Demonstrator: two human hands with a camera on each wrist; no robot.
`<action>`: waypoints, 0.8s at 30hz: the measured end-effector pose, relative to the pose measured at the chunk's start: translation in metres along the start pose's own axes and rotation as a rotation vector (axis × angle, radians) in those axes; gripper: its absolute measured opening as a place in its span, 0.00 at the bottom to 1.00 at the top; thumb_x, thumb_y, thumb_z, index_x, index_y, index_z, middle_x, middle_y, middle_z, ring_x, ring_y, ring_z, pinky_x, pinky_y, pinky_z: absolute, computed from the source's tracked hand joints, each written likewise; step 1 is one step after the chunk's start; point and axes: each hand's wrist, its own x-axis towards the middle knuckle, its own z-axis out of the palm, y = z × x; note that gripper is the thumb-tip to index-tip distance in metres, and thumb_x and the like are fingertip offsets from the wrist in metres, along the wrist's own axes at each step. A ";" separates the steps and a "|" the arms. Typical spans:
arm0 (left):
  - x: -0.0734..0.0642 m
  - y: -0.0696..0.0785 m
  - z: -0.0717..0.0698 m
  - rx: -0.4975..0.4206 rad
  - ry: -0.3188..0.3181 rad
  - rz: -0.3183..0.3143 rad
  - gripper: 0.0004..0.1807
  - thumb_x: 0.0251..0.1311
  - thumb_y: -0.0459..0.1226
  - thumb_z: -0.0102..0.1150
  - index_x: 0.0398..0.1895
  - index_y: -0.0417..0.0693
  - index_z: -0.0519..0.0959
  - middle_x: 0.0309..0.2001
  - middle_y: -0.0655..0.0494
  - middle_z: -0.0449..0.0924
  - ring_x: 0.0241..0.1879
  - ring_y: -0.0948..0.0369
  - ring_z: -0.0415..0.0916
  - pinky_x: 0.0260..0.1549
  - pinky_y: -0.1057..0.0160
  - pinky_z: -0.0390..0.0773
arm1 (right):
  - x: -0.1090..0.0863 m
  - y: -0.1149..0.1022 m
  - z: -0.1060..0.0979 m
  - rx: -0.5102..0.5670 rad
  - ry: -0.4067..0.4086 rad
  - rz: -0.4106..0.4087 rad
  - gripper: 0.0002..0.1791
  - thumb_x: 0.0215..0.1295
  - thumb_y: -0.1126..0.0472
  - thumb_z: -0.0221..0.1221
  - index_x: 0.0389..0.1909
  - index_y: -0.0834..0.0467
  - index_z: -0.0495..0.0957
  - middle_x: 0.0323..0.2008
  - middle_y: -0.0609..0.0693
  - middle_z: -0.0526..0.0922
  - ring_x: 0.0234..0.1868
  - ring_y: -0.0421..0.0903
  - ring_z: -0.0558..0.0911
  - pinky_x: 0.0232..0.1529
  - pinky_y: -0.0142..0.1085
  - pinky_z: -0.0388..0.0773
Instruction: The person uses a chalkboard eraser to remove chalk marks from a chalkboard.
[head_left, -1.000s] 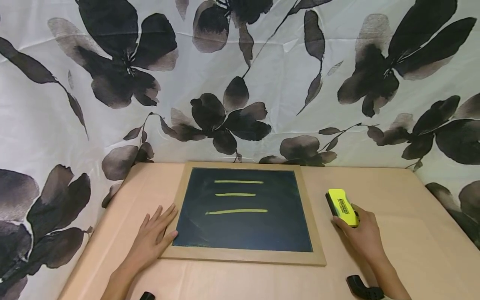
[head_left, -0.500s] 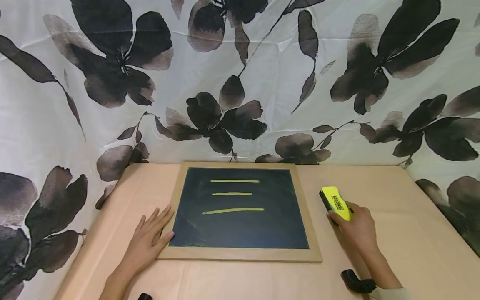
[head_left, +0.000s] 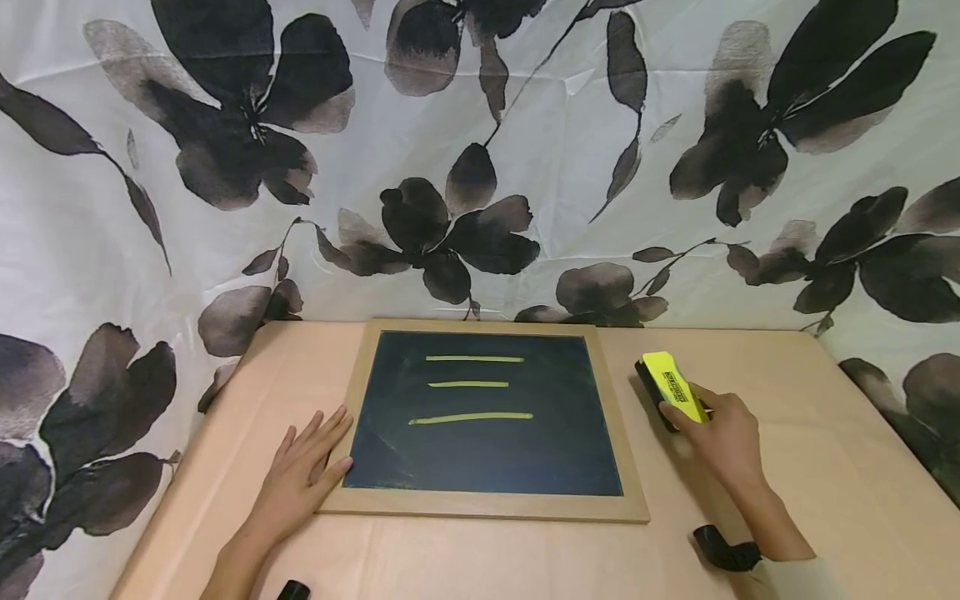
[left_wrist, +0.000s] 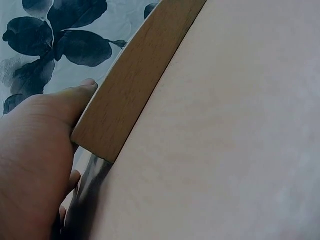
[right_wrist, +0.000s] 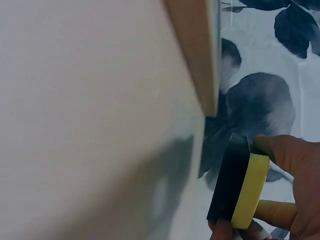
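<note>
A chalkboard (head_left: 487, 454) in a light wooden frame lies on the table, with three yellow chalk lines across its dark surface. My left hand (head_left: 300, 471) rests on the frame's left side with fingers spread and fairly straight; in the left wrist view the thumb lies along the frame edge (left_wrist: 130, 85). To the right of the board, my right hand (head_left: 723, 433) grips a yellow and black board eraser (head_left: 673, 387) between thumb and fingers. The right wrist view shows the eraser's dark pad (right_wrist: 230, 180) facing the table, held above it, with a shadow below.
The pale wooden table (head_left: 480, 558) runs back to a white cloth (head_left: 570, 150) printed with dark flowers. Black wrist-camera parts show near the left wrist (head_left: 294, 590) and the right wrist (head_left: 723, 550).
My right hand has raised the eraser and carried it slightly away from me; its shadow on the table has grown more separate. My left hand stays on the frame. The head view shifted slightly.
</note>
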 end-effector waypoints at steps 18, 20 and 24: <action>-0.002 0.000 0.003 0.036 0.002 0.027 0.32 0.66 0.45 0.56 0.72 0.53 0.63 0.72 0.54 0.57 0.70 0.43 0.50 0.66 0.39 0.38 | 0.024 -0.056 0.027 0.016 -0.186 -0.177 0.34 0.54 0.54 0.70 0.58 0.70 0.74 0.32 0.60 0.72 0.29 0.51 0.68 0.27 0.37 0.63; -0.002 0.000 0.002 0.038 0.001 0.026 0.32 0.66 0.45 0.55 0.72 0.53 0.62 0.72 0.54 0.56 0.71 0.43 0.49 0.67 0.39 0.37 | 0.027 -0.061 0.034 0.025 -0.210 -0.179 0.34 0.55 0.54 0.69 0.58 0.69 0.74 0.32 0.59 0.72 0.30 0.51 0.69 0.27 0.37 0.63; -0.002 -0.002 0.003 0.032 0.003 0.032 0.32 0.66 0.45 0.56 0.72 0.53 0.62 0.73 0.55 0.56 0.71 0.44 0.49 0.67 0.40 0.37 | 0.034 -0.067 0.046 0.047 -0.238 -0.166 0.34 0.55 0.54 0.68 0.59 0.69 0.73 0.33 0.59 0.72 0.31 0.51 0.69 0.29 0.38 0.64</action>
